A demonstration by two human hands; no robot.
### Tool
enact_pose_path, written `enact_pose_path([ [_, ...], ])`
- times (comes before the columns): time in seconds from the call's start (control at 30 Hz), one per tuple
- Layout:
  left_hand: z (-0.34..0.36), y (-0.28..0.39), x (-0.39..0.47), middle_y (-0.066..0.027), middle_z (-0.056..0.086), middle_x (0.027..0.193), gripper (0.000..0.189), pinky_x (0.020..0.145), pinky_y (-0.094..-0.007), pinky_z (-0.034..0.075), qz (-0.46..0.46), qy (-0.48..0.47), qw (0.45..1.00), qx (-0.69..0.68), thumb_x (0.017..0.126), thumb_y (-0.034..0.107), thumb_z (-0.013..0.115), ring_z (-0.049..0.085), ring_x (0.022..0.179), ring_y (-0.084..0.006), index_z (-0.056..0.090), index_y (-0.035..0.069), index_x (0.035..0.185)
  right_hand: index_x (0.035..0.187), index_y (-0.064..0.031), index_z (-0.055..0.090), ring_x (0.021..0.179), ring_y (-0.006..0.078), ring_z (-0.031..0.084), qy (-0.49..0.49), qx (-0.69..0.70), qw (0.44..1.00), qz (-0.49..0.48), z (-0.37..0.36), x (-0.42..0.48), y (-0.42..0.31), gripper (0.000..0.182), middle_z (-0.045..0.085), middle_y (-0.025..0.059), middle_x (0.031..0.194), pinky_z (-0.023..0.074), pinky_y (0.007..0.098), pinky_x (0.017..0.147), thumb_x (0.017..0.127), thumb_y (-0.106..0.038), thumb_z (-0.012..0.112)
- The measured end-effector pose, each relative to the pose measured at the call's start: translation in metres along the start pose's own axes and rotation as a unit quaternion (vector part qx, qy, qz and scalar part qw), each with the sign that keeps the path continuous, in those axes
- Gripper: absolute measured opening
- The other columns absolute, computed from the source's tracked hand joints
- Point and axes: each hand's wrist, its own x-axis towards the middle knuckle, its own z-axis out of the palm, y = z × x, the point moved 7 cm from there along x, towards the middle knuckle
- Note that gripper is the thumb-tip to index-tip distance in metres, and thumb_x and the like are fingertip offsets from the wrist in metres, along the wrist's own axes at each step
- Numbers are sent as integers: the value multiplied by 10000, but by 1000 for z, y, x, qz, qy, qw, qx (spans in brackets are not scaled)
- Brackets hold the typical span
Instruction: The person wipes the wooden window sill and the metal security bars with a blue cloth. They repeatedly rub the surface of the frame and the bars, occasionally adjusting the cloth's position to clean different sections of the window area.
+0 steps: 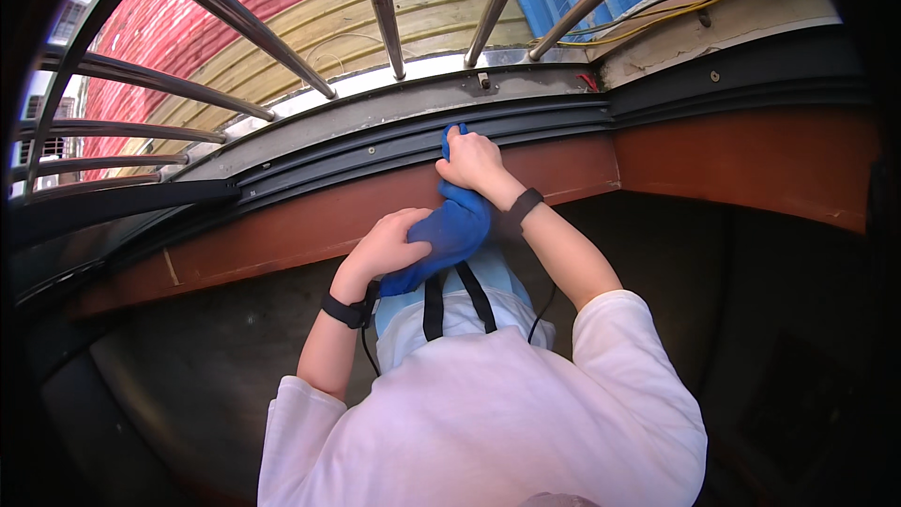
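Note:
A blue cloth [454, 225] hangs bunched between my two hands. My right hand [473, 160] pinches its upper end, with a fingertip pressing the cloth at the dark metal sliding-window track [422, 141]. The lower, wider part of the cloth lies in the grip of my left hand [389, 243], just in front of the reddish-brown sill [338, 215]. Both wrists wear black bands. The fingers of my left hand behind the cloth are hidden.
Beyond the track stand several stainless steel security bars [383, 10]. Corrugated roofing [436, 7] lies outside. A window sash edge [127, 204] crosses at the left. Yellow and dark cables [654, 14] run at the upper right, near a raised side ledge [746, 155].

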Motion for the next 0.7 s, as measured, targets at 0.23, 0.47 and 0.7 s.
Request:
enact_pose_path([
  [0.23,-13,-3,-25,-187,630,1020,432,872,-394,479,26,11,1000,13,706,137,597,594,969,-355,601,24,1123,1339,-159,438,962,424,599,-46,75,994,-58,-4,-17,-25,648,641,245,1018,486,460,858,711,-261,559],
  [0.47,-15,-1,-26,-178,620,1034,409,877,-394,480,52,8,997,51,711,135,596,590,981,-349,614,43,1109,1393,-108,376,1082,193,553,-107,397,907,-89,-17,-29,-12,709,558,111,1252,448,315,914,751,-143,675],
  [0.7,-14,3,-23,-163,625,1031,391,882,-390,480,57,5,998,40,713,131,597,595,982,-345,622,63,1098,1407,-75,375,1053,149,556,-214,677,704,-7,-12,-42,-6,637,566,66,1182,460,289,926,830,-71,645],
])
